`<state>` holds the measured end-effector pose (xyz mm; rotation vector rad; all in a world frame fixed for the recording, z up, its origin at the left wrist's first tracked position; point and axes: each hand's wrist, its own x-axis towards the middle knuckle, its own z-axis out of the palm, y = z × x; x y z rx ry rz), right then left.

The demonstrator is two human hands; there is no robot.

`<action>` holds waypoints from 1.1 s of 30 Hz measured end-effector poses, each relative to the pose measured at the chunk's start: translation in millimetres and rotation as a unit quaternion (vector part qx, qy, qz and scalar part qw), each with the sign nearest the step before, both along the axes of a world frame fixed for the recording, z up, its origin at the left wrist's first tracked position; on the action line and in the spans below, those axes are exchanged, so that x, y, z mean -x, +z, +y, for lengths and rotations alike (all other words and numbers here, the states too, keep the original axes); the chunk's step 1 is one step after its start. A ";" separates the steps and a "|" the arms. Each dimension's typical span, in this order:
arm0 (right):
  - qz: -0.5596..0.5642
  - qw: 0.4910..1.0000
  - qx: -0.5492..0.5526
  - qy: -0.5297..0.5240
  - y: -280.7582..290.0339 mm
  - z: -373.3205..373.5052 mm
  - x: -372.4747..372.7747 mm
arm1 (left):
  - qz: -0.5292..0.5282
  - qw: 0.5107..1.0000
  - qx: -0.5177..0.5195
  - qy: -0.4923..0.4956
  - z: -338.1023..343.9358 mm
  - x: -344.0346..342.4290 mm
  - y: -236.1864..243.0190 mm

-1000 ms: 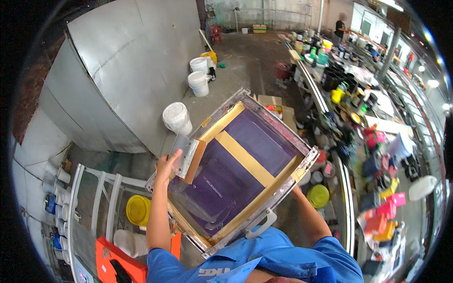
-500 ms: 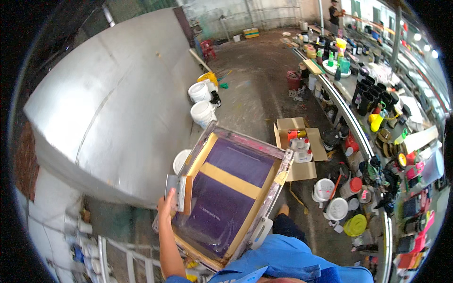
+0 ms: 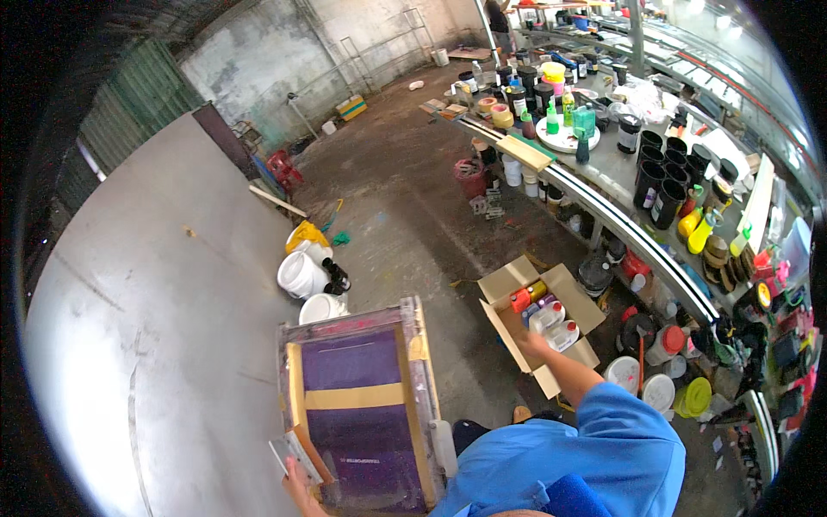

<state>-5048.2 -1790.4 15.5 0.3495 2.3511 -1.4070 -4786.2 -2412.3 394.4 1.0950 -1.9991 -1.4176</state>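
Observation:
My left hand [image 3: 299, 488], at the lower left, is closed on a squeegee [image 3: 303, 455] with a silvery side and a brown edge. The squeegee lies over the left border of a screen printing frame [image 3: 419, 379]. Purple mesh [image 3: 349, 431] fills this frame, with tan tape along its sides and across it. My right hand [image 3: 534, 345] reaches to the inner near side of an open cardboard box [image 3: 510, 280] on the floor. Its fingers are blurred and partly hidden. White jugs with red caps [image 3: 563, 336] and an orange-red bottle [image 3: 520, 300] stand in the box.
A large pale panel [image 3: 155, 327] stands at the left, with white buckets [image 3: 301, 274] along it. On the right, a long workbench [image 3: 603, 202] carries dark jars, bottles and tools. Lidded tubs [image 3: 659, 392] stand below it. A person [image 3: 498, 21] is far off by the bench.
My view has swung right, and the frame now shows lower and more upright. My right arm has come into view, reaching to the box. The squeegee stays in my left hand.

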 end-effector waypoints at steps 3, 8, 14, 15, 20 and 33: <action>0.122 0.988 -0.021 0.089 26.2 -29.0 174.9 | 0.002 0.996 -0.069 -0.059 -29.6 104.6 -65.9; 0.166 0.965 -0.012 0.205 113.8 -148.5 346.2 | -0.004 0.998 -0.048 -0.029 -96.5 223.7 -62.6; 0.065 0.994 -0.065 0.062 -9.9 -159.3 346.9 | -0.017 0.998 -0.045 -0.045 -164.9 404.7 -62.3; 0.127 0.972 -0.159 0.121 -58.8 -130.2 325.1 | -0.012 0.996 -0.057 -0.062 -172.4 443.1 -66.1; -0.316 0.947 -0.017 0.054 -88.1 -111.1 167.6 | -0.022 0.995 -0.035 -0.086 -218.3 580.3 -54.5; 0.264 0.941 -0.084 -0.193 -167.8 -165.4 424.9 | -0.031 0.976 -0.039 -0.214 -216.7 1029.3 -100.9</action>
